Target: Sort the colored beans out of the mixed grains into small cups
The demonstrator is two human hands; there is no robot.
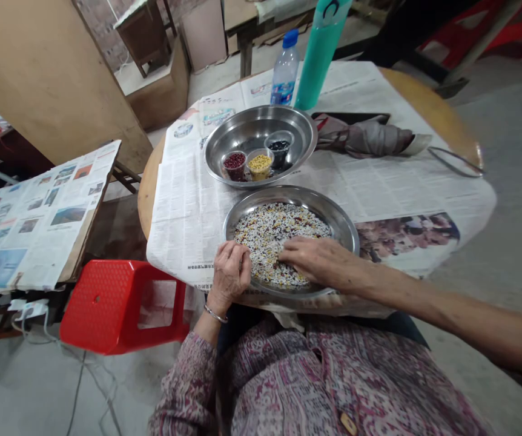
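Now, a near steel tray (pixel 300 197) on newspaper (pixel 188 212), thinly spread with mixed white, red and yellow grains (pixel 274 233). Left hand (pixel 231 269) at the near edge of the grains, fingers (pixel 232 257) curled downward, any pinched grain too small to tell. Right hand (pixel 320 260) lying flat across the grains, fingers (pixel 288 254) extended and released, touching them. Farther along the round wooden bench (pixel 433 100), a second steel tray (pixel 261 115) with 3 small cups (pixel 260 163) of dark red, yellow and black beans. Off to its right, a folded umbrella (pixel 361 136).
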